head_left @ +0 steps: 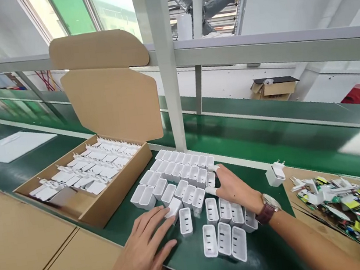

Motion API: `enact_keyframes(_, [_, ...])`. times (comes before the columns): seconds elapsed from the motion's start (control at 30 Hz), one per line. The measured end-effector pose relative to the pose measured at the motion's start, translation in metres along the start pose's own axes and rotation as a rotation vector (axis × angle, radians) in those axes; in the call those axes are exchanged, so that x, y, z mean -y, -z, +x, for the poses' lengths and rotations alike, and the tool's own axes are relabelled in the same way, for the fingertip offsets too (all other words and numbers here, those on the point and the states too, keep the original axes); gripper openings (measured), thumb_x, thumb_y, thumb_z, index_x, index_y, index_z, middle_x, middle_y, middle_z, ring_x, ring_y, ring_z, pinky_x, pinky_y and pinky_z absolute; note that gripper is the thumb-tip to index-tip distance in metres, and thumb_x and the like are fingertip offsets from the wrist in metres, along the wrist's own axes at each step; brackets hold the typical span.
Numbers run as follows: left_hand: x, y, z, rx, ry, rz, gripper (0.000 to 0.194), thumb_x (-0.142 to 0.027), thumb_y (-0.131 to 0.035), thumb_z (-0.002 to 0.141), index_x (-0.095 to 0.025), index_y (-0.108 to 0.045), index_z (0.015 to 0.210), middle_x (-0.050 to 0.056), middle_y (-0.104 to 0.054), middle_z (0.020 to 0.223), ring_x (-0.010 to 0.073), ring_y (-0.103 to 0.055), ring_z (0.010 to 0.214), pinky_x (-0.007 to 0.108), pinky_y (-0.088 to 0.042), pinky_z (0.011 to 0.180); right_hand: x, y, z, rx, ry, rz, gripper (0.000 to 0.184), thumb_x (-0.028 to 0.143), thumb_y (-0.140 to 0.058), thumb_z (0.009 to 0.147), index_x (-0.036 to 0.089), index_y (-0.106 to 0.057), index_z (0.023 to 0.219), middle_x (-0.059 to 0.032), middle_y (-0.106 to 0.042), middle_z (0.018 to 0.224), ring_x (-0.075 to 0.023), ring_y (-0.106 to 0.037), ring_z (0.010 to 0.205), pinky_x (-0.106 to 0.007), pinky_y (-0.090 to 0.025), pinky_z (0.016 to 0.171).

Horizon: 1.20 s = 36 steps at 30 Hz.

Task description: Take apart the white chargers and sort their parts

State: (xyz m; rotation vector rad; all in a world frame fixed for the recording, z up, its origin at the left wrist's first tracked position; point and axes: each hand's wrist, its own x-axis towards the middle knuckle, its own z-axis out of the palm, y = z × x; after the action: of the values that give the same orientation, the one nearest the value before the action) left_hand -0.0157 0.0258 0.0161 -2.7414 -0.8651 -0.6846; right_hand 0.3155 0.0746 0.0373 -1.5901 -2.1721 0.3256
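An end shell (210,180) is pinched by the right hand (233,184), seemingly for alignment — a nearer shell (174,207) is touched by the spread left hand (144,242).

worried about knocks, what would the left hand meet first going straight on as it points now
The left hand would likely meet the white casing just ahead first; contact is hard to tell.

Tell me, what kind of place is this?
It looks like a factory workshop, probably for small electrical things. There are rows of white plastic cases on a green workbench, a cardboard box of pronged white plugs, and a heap of circuit parts.
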Motion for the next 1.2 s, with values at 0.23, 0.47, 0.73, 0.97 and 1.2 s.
enact_keyframes(0.23, [0.035,-0.008,0.017,0.118,-0.007,0.056,0.06,-0.044,-0.067,0.099,-0.017,-0.051,0.15,0.015,-0.059,0.151,0.0369,-0.05,0.139,0.049,-0.043,0.109,0.018,0.016,-0.044,0.062,0.177,0.143,0.038,0.027,-0.059,0.101,0.024,-0.053,0.139,-0.0117,-0.06,0.138,-0.0298,-0.057,0.125,-0.049,-0.051,0.104])
enact_keyframes(0.47, [0.053,-0.012,0.019,0.205,0.018,0.104,0.045,-0.025,-0.066,0.098,-0.022,-0.058,0.142,0.01,-0.058,0.153,0.0374,-0.045,0.145,0.057,-0.035,0.118,0.056,-0.009,-0.057,0.111,0.412,-0.031,0.011,0.025,-0.062,0.1,0.016,-0.068,0.103,-0.0162,-0.063,0.133,-0.0341,-0.056,0.12,-0.053,-0.051,0.098])
enact_keyframes(0.73, [0.068,-0.018,0.029,0.192,-0.007,0.133,0.037,-0.007,-0.055,0.099,-0.022,-0.067,0.131,0.009,-0.063,0.147,0.0362,-0.048,0.144,0.057,-0.039,0.115,0.094,-0.034,-0.03,0.332,0.38,-0.297,0.004,0.019,-0.074,0.085,0.015,-0.073,0.086,-0.0122,-0.068,0.098,-0.0289,-0.06,0.098,-0.042,-0.05,0.087])
enact_keyframes(0.97, [0.066,-0.012,0.037,0.02,0.017,-0.063,0.026,-0.026,-0.058,0.105,-0.02,-0.068,0.128,0.012,-0.072,0.132,0.0306,-0.059,0.134,0.049,-0.048,0.109,0.103,-0.048,-0.02,0.278,0.384,-0.322,0.006,0.021,-0.073,0.089,0.017,-0.074,0.085,-0.012,-0.07,0.096,-0.0279,-0.061,0.096,-0.041,-0.047,0.085])
enact_keyframes(1.2, [0.047,0.006,0.007,0.103,-0.059,-0.174,0.035,-0.022,-0.059,0.104,-0.016,-0.06,0.138,0.016,-0.07,0.137,0.0323,-0.052,0.143,0.05,-0.047,0.112,0.104,-0.06,-0.025,0.205,0.473,-0.32,0.009,0.015,-0.076,0.084,0.02,-0.071,0.078,-0.0087,-0.068,0.092,-0.0264,-0.06,0.089,-0.04,-0.046,0.081])
